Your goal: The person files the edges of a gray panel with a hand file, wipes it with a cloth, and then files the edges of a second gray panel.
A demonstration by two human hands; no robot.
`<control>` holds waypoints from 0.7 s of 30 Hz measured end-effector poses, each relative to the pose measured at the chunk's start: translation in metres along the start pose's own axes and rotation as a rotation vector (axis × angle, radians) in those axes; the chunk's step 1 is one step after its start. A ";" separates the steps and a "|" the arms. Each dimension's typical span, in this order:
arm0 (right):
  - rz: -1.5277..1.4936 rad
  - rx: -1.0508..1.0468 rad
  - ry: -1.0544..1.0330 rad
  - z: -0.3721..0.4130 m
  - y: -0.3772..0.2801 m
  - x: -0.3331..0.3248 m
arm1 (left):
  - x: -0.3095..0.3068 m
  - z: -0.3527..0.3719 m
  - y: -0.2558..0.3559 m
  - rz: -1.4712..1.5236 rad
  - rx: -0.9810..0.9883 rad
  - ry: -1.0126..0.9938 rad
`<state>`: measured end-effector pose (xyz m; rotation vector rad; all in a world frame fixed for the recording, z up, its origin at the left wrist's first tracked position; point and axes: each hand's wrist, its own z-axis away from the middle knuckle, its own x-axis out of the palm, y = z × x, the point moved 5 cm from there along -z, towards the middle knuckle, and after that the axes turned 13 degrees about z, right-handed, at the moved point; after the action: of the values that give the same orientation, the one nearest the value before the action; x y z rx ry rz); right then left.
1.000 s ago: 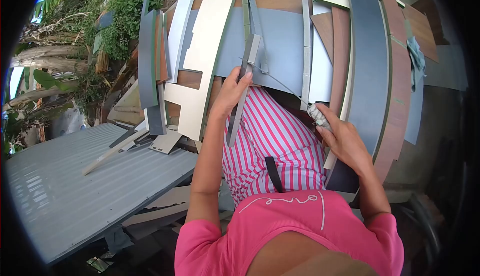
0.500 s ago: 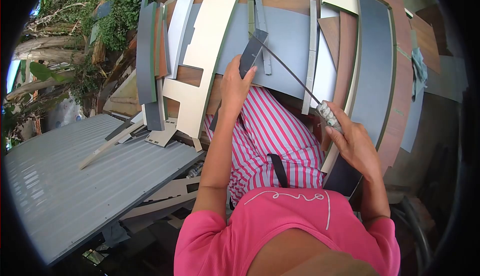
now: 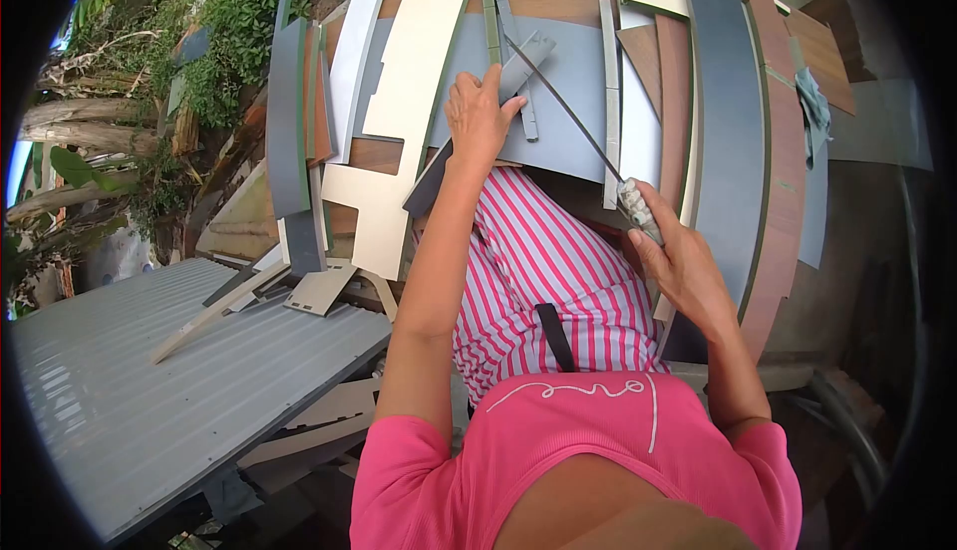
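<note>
Near the middle of the head view, my left hand [image 3: 476, 117] grips a dark grey strip [image 3: 430, 179], which runs slantwise under the hand. Its lighter upper end [image 3: 526, 64] shows past the fingers. My right hand [image 3: 678, 261] is wrapped round the pale, wrapped handle [image 3: 638, 209] of a long thin metal tool [image 3: 573, 117]. The tool's shaft slants up and left, and its far end lies over the upper end of the strip. Below the hands are striped trousers [image 3: 558, 241].
A cream cut-out panel [image 3: 404, 102] stands left of my left hand. Grey [image 3: 723, 151] and brown panels lie to the right. Corrugated metal sheeting [image 3: 179, 371] spreads at the lower left, with wooden pieces on it. Plants [image 3: 234, 52] grow at the upper left.
My left hand has moved up slightly and turned over the strip, whose lower part now shows below it. My right hand and the tool have shifted slightly up and left.
</note>
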<state>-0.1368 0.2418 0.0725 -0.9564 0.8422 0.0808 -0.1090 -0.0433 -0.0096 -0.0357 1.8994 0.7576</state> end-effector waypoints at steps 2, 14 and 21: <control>0.024 0.003 0.015 0.002 -0.001 0.005 | 0.003 -0.001 -0.006 0.017 -0.054 0.000; 0.153 -0.025 0.037 -0.007 -0.014 0.049 | -0.033 0.060 -0.047 0.179 -0.341 -0.103; 0.157 0.024 0.117 -0.022 -0.032 0.053 | -0.042 0.059 -0.028 -0.011 -0.123 0.169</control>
<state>-0.1000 0.1909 0.0527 -0.8777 1.0234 0.1508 -0.0320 -0.0483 -0.0036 -0.1926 2.0072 0.8864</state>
